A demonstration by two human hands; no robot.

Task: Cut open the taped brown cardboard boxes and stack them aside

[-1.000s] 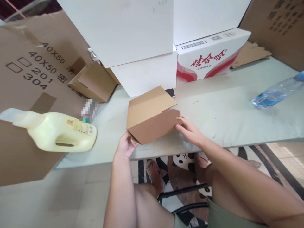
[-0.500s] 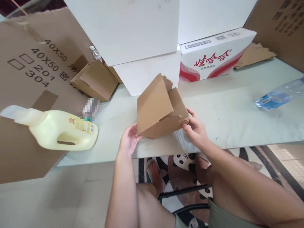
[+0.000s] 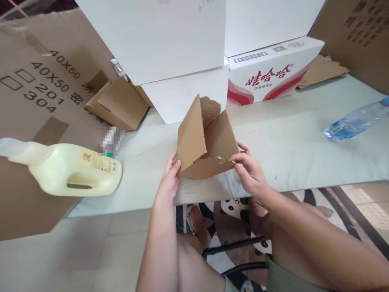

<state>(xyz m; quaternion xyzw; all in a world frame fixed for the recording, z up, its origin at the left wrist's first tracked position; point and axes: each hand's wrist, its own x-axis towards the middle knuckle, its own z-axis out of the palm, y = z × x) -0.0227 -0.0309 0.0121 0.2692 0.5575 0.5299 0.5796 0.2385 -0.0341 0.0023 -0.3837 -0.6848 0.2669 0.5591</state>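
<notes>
A small brown cardboard box (image 3: pixel 191 138) is tilted at the middle of the pale cloth-covered surface (image 3: pixel 273 150), its top open and part of its inside showing. My left hand (image 3: pixel 172 177) grips the box at its lower left corner, thumb on the outer face. At the right side, my right hand (image 3: pixel 247 168) pinches the edge of the box near its cut flap. Some of the fingers of both hands are hidden behind the cardboard.
A pale yellow jug (image 3: pixel 82 170) lies at the left by a large carton (image 3: pixel 36 134). Behind are another small brown box (image 3: pixel 121 103), stacked white boxes (image 3: pixel 185 93) and a red-and-white carton (image 3: pixel 270 77). A clear bottle (image 3: pixel 352 123) lies at the right.
The box has turned and its top gapes wider, showing more of the inside. My left hand has moved up slightly, its thumb now on the box's face. The view has shifted slightly.
</notes>
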